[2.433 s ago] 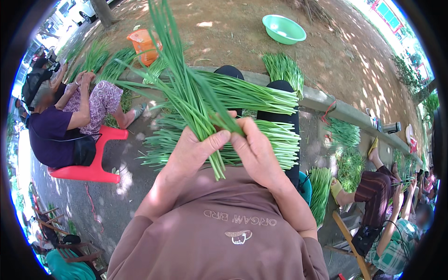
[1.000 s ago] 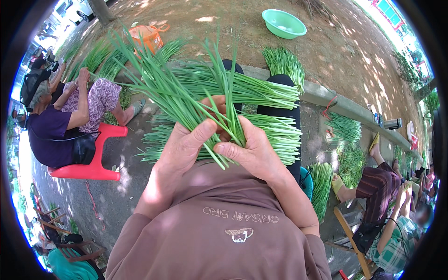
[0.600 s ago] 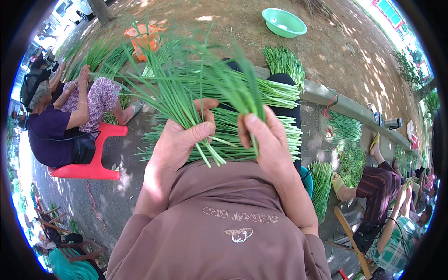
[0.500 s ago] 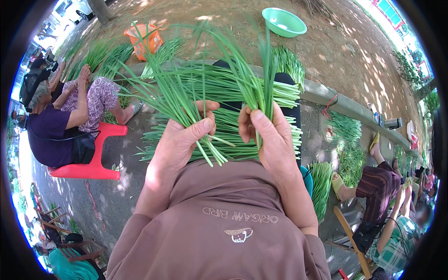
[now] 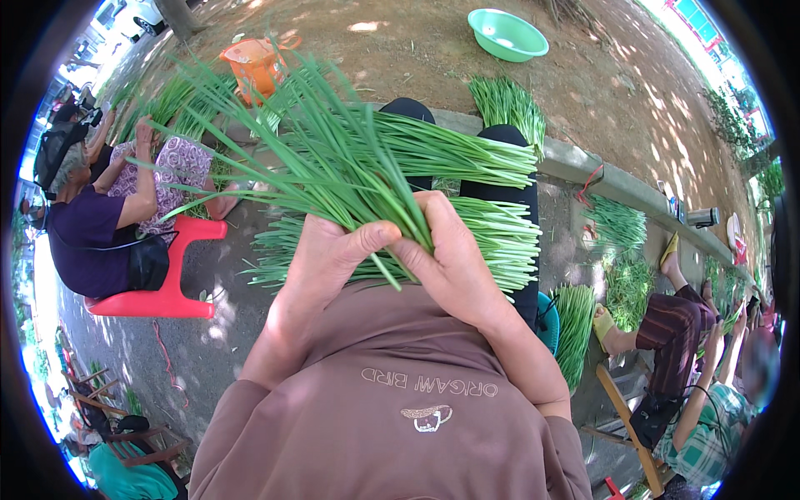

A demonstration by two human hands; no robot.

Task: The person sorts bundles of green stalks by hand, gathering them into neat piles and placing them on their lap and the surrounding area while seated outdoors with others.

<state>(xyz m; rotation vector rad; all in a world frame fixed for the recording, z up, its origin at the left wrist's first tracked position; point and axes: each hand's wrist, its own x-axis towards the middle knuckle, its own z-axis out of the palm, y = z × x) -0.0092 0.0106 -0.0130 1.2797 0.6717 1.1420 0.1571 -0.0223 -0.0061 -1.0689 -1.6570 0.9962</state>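
My left hand [image 5: 333, 254] and my right hand [image 5: 446, 258] meet in front of my waist. Both are closed around one loose bunch of garlic chives [image 5: 346, 171]. Its long green leaves fan out up and to the left, while a few pale stem ends poke out below my left thumb. Across my lap, beneath the hands, lie an upper pile of chives [image 5: 467, 152] and a lower pile of chives [image 5: 504, 242], their pale ends pointing right. The palms and the stems inside them are hidden.
To the left a person [image 5: 100, 212] sits on a red plastic stool [image 5: 179, 287]; another person [image 5: 708, 417] sits at right. An orange bag [image 5: 254, 71] and a green basin [image 5: 508, 37] stand beyond the curb [image 5: 612, 187]. More chives [image 5: 575, 333] lie beside me.
My right hand has moved left to my left hand. The two separate bunches are now together in one, with the leaves swung over to the left.
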